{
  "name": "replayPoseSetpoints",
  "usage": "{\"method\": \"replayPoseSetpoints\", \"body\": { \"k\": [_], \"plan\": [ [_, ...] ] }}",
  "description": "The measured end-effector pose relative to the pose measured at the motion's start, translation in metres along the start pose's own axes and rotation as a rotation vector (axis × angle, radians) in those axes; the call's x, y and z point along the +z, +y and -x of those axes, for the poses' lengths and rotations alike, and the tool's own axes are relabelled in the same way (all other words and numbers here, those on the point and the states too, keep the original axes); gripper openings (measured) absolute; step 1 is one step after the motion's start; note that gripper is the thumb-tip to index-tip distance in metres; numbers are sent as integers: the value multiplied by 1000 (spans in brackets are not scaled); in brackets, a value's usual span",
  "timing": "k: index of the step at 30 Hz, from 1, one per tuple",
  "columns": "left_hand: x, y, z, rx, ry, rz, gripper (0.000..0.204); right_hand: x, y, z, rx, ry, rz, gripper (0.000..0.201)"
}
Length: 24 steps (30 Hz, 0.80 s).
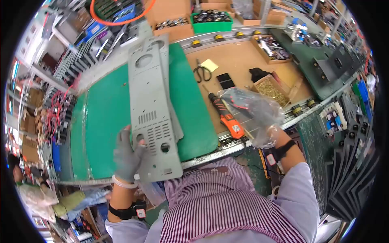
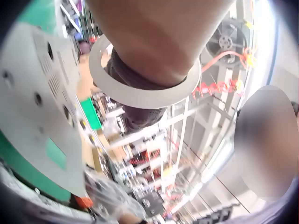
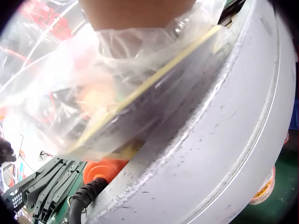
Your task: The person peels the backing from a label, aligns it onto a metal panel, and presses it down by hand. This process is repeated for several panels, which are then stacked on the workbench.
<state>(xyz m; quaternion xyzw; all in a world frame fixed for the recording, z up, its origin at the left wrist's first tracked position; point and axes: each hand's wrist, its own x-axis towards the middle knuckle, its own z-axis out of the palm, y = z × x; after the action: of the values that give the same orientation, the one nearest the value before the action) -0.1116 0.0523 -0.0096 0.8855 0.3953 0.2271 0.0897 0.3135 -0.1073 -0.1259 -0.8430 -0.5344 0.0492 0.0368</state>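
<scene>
My left hand, in a grey glove with bare fingertips, is at the lower left edge of a long grey sheet-metal panel. Its fingers point up and apart, and the thumb overlaps the panel's face. The panel has slots and round holes; it lies over a second panel, its near end past the table edge. My right hand is inside a clear plastic bag with reddish items in it; creased plastic blurs the fingers, so I cannot tell their hold. An orange and black electric screwdriver lies beside the bag.
A green mat covers the left of the table. Scissors, a yellow note, a black pad and a box of brass screws lie beyond the bag. Dark metal brackets stack at right.
</scene>
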Motion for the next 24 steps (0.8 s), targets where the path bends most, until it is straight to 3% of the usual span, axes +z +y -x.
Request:
{"method": "replayPoseSetpoints", "body": {
  "k": [1, 2, 4, 6, 7, 8, 9, 10, 11, 13, 14, 15, 16, 18, 20, 21, 23, 24],
  "plan": [
    [0, -18, 14, -97, 42, -99, 48, 2, 2, 7, -76, 136, -104, 25],
    [-2, -24, 26, -259, -81, 6, 48, 1, 4, 13, -151, 270, -214, 21],
    [-4, -31, 50, -581, -309, 233, 49, -7, 9, 25, -151, 104, 81, 22],
    [13, -36, 70, -465, -243, 532, 49, -31, 11, 62, -285, 350, -92, 19],
    [22, -36, 75, -391, -200, 686, 49, -50, 7, 85, -189, 368, -72, 20],
    [26, -31, 79, -409, -168, 735, 48, -82, 1, 102, -88, 177, 112, 27],
    [29, -27, 79, -422, -137, 783, 48, -103, -10, 121, -194, 423, 61, 29],
    [31, -28, 79, -427, -108, 832, 48, -122, -6, 132, -164, 446, -30, 31],
    [32, -30, 80, -401, -75, 779, 48, -136, 1, 145, -59, 459, -146, 27],
    [39, -32, 79, -336, -11, 683, 48, -152, -1, 166, 360, 769, -502, 29],
    [37, -28, 77, -284, 46, 457, 47, -161, -19, 170, 330, 966, -829, 31],
    [25, -18, 73, -230, 101, 227, 47, -177, -65, 163, 287, 1151, -1164, 35],
    [14, -8, 68, -172, 156, -1, 46, -179, -81, 162, 253, 945, -1228, 38],
    [-6, 11, 56, 97, 208, 125, 38, -176, -139, 144, 280, 588, -1268, 47],
    [-12, 31, 47, 433, 287, 213, 36, -156, -188, 112, -39, 196, -1425, 51],
    [-15, 46, 45, 442, 258, 180, 38, -147, -209, 99, -88, -15, -1502, 49],
    [-24, 70, 41, 443, 202, 101, 43, -133, -239, 83, -78, -210, -1639, 51],
    [-25, 69, 42, 436, 168, 73, 43, -128, -248, 78, -115, -186, -1634, 51]
  ]
}}
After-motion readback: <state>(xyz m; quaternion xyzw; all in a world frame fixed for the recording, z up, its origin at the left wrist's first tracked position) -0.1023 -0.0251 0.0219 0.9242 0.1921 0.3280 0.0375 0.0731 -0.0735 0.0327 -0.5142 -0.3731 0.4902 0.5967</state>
